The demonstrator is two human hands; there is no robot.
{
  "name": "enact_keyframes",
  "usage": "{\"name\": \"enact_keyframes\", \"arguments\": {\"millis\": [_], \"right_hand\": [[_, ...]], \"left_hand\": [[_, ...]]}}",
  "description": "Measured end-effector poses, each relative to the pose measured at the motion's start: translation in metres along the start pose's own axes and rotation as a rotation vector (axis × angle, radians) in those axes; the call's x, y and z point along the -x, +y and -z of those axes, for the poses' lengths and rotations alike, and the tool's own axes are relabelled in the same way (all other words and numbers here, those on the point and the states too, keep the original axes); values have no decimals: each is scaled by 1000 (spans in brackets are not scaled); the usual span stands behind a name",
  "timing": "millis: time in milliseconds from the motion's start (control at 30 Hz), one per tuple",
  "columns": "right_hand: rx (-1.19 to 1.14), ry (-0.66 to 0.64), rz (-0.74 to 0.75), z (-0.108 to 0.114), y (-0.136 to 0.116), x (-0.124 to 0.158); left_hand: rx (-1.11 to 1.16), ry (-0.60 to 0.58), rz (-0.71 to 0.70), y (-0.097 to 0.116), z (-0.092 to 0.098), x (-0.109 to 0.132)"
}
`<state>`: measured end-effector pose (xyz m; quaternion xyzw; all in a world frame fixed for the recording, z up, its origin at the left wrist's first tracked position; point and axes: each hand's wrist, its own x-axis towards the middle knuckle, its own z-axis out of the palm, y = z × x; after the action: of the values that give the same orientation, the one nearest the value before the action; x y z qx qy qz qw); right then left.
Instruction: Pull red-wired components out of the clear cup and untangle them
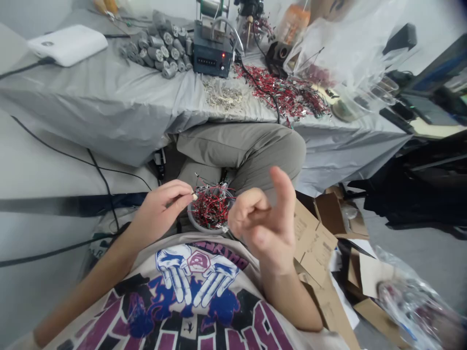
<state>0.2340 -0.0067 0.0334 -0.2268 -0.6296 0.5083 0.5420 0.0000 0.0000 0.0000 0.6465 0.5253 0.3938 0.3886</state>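
My left hand (pixel 162 209) is at the left rim of a round bowl (pixel 197 226), its thumb and fingers pinched on a small whitish connector (pixel 195 196). Red and black wires (pixel 211 209) with small connector ends fill the bowl, which sits between my legs. My right hand (pixel 268 226) is raised at the bowl's right side. Its index finger points up and the thumb stands apart, while the other fingers curl inward. I see nothing held in the right hand, though the inside of the curled fingers is partly hidden.
On the grey-covered table (pixel 109 97) stand a soldering device (pixel 211 53) with a red light, grey cylinders (pixel 160 48), a white power bank (pixel 69 44) and a pile of red wires (pixel 284 92). Cardboard boxes (pixel 314 243) lie on the floor at right. Black cables (pixel 102 180) hang at left.
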Motion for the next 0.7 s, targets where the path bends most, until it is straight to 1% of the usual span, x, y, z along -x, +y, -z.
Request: {"name": "enact_keyframes", "arguments": {"millis": [67,100,133,200,433,600,700], "right_hand": [[-320,129,-90,-7,0,0],[-426,153,-116,-9,1,-1],[-501,165,-126,-11,3,-1],[-568,173,-115,-11,7,-2],[-461,167,-77,-3,13,0],[-373,107,-35,-1,17,2],[-361,129,-37,0,20,3]], "left_hand": [[0,-5,-4,-2,-2,1],[2,-9,-4,-3,-3,1],[3,-11,-2,-5,-3,1],[4,-14,2,-7,-5,1],[-9,-10,4,-10,-9,1],[1,-9,14,-9,-10,2],[16,-5,18,-9,-12,3]]}}
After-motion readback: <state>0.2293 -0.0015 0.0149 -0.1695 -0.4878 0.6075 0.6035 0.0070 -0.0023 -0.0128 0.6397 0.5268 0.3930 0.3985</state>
